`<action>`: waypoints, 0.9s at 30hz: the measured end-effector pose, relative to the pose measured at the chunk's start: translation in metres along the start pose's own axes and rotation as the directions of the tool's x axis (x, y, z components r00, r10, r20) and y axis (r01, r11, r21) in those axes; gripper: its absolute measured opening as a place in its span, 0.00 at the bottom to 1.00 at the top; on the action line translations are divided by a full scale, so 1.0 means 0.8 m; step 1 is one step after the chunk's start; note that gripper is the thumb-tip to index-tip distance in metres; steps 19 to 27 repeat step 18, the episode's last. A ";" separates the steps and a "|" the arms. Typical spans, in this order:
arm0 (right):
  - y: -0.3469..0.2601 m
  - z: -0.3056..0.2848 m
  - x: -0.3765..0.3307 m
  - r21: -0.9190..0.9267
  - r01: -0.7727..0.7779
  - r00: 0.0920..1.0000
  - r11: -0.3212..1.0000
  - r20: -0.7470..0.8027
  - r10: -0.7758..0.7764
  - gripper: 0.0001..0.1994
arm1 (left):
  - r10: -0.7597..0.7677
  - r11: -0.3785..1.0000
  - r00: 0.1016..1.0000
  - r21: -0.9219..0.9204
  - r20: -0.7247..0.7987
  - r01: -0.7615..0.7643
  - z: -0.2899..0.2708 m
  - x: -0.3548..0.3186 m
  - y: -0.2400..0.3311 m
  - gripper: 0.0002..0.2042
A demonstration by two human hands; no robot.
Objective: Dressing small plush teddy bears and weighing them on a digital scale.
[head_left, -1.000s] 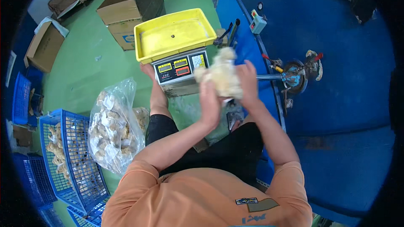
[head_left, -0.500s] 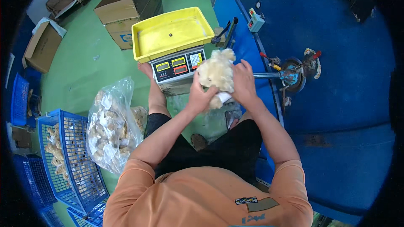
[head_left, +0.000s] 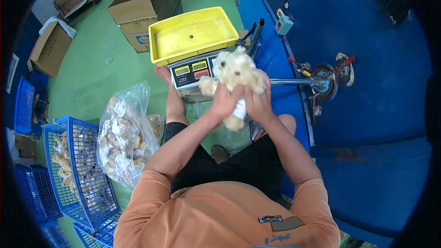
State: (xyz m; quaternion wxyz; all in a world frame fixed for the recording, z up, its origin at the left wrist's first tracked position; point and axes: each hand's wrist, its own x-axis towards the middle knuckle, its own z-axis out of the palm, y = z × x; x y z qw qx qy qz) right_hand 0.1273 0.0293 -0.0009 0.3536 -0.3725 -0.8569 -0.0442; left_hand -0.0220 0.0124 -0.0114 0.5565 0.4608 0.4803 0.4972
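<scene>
A cream plush toy animal point(head_left: 240, 69) with dark eyes is held up in front of me, over the near edge of the scale point(head_left: 189, 73). My left hand point(head_left: 226, 100) grips it from the left, thumb on its front. From the other side my right hand point(head_left: 258, 99) is closed round it, and the two thumbs nearly meet under its head. Below the thumbs a white cloth piece point(head_left: 240, 109) and a furry limb hang down. The toy hides part of the scale's keypad. On the scale rests a yellow tray point(head_left: 193, 36).
At left, a clear plastic bag point(head_left: 124, 140) full of similar plush pieces stands beside a blue crate point(head_left: 80, 174) holding more. An open cardboard box point(head_left: 144, 9) is behind the tray. A blue machine panel with a metal shaft point(head_left: 289, 82) is on my right.
The plush toy has turned so that its eyes and an arm now show. My right hand has shifted from its side to its lower front, closer to the left.
</scene>
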 end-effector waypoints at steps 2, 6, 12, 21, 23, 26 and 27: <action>-0.008 0.008 -0.010 0.138 -0.014 0.997 0.990 -0.079 0.025 0.32 | 0.224 0.966 0.974 0.132 -0.005 -0.222 0.002 -0.011 -0.031 0.31; -0.011 0.008 -0.012 0.355 -0.062 0.989 0.933 -0.105 0.106 0.34 | 0.413 0.865 0.909 0.288 0.059 -0.411 0.002 -0.013 -0.040 0.31; 0.006 -0.020 0.011 0.605 -0.217 0.976 0.766 0.113 0.186 0.39 | 0.402 0.780 0.889 0.426 0.220 -0.458 -0.043 -0.001 0.018 0.32; 0.047 -0.066 0.069 -0.206 -0.401 0.532 0.893 0.741 0.410 0.46 | 0.381 0.411 0.903 0.839 0.199 -0.358 -0.123 0.030 0.090 0.32; 0.047 -0.066 0.069 -0.206 -0.401 0.532 0.893 0.741 0.410 0.46 | 0.381 0.411 0.903 0.839 0.199 -0.358 -0.123 0.030 0.090 0.32; 0.047 -0.066 0.069 -0.206 -0.401 0.532 0.893 0.741 0.410 0.46 | 0.381 0.411 0.903 0.839 0.199 -0.358 -0.123 0.030 0.090 0.32; 0.047 -0.066 0.069 -0.206 -0.401 0.532 0.893 0.741 0.410 0.46 | 0.381 0.411 0.903 0.839 0.199 -0.358 -0.123 0.030 0.090 0.32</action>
